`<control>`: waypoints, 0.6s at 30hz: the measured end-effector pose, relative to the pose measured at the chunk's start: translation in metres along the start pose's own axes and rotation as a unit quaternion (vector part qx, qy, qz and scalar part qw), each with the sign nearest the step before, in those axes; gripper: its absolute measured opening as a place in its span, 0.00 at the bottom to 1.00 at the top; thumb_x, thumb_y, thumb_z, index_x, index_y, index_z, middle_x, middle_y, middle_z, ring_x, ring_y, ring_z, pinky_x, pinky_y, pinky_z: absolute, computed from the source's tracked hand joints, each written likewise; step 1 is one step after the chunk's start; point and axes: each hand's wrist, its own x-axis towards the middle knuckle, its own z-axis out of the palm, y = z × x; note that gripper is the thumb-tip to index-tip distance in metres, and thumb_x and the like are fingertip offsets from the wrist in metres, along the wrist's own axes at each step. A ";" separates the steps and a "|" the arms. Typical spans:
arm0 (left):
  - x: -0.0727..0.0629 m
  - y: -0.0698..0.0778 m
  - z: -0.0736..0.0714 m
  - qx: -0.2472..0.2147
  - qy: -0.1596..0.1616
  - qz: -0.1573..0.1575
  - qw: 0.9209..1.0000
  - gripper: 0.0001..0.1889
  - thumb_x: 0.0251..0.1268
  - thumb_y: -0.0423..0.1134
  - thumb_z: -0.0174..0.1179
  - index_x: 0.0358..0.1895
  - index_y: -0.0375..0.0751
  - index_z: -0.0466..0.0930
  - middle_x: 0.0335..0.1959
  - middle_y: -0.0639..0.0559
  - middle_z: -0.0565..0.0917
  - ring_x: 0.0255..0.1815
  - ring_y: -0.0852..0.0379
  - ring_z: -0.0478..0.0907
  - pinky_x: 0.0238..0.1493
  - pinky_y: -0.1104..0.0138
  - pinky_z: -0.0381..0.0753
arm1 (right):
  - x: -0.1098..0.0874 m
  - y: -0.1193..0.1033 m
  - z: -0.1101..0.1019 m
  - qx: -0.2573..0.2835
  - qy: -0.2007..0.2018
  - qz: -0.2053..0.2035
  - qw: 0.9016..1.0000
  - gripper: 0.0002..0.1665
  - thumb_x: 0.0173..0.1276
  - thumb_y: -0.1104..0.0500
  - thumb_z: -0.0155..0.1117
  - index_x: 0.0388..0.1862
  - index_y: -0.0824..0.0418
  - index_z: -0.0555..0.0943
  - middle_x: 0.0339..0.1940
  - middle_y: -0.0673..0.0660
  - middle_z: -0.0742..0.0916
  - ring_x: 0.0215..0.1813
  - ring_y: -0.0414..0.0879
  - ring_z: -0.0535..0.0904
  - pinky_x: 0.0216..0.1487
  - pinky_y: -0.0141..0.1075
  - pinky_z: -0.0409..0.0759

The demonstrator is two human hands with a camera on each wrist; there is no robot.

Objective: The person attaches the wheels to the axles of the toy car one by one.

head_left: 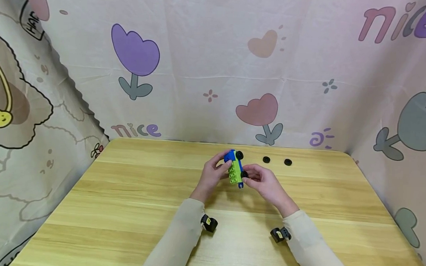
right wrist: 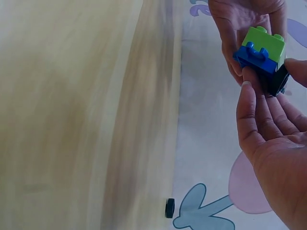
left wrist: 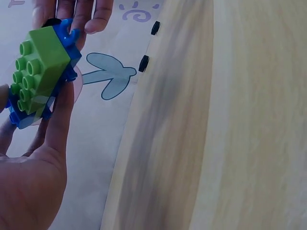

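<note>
A toy car of green and blue building bricks [head_left: 234, 171] is held above the table, tilted, with its green studs facing the left side. My left hand [head_left: 210, 176] grips its blue end, thumb on one side and fingers behind. One black wheel [head_left: 239, 155] sits at the car's far end. At the near end my right hand [head_left: 265, 182] pinches a second black wheel [right wrist: 278, 80] against the car's side, thumb on its outer face and fingers underneath. A small blue hitch [left wrist: 69, 33] juts from that end.
Two loose black wheels, a left one [head_left: 266, 159] and a right one [head_left: 288, 162], lie near the back edge of the wooden table [head_left: 126, 208]. A patterned cloth [head_left: 194, 62] hangs behind the table and along its sides.
</note>
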 end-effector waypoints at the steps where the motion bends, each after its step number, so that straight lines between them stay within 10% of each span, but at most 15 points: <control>1: 0.000 0.000 0.000 -0.002 -0.003 0.000 1.000 0.24 0.73 0.37 0.57 0.70 0.41 0.70 0.65 0.40 0.69 0.56 0.42 0.77 0.50 0.48 0.80 | 0.000 -0.002 0.000 0.001 0.001 0.002 1.000 0.23 0.69 0.64 0.64 0.61 0.71 0.74 0.49 0.63 0.84 0.51 0.54 0.81 0.55 0.45 0.78; 10: 0.001 -0.002 0.000 -0.010 -0.012 -0.009 1.000 0.26 0.73 0.31 0.55 0.72 0.44 0.66 0.67 0.40 0.67 0.57 0.44 0.77 0.55 0.50 0.78 | -0.007 -0.038 0.000 -0.009 0.007 0.020 1.000 0.21 0.69 0.70 0.61 0.59 0.77 0.74 0.47 0.69 0.83 0.50 0.62 0.80 0.53 0.47 0.79; 18: 0.001 0.002 0.004 0.020 -0.011 0.006 1.000 0.27 0.70 0.25 0.55 0.71 0.38 0.64 0.68 0.38 0.65 0.57 0.42 0.76 0.57 0.57 0.77 | 0.000 -0.004 -0.001 0.017 0.031 0.035 0.999 0.22 0.71 0.63 0.62 0.61 0.71 0.75 0.48 0.64 0.84 0.50 0.55 0.81 0.53 0.45 0.80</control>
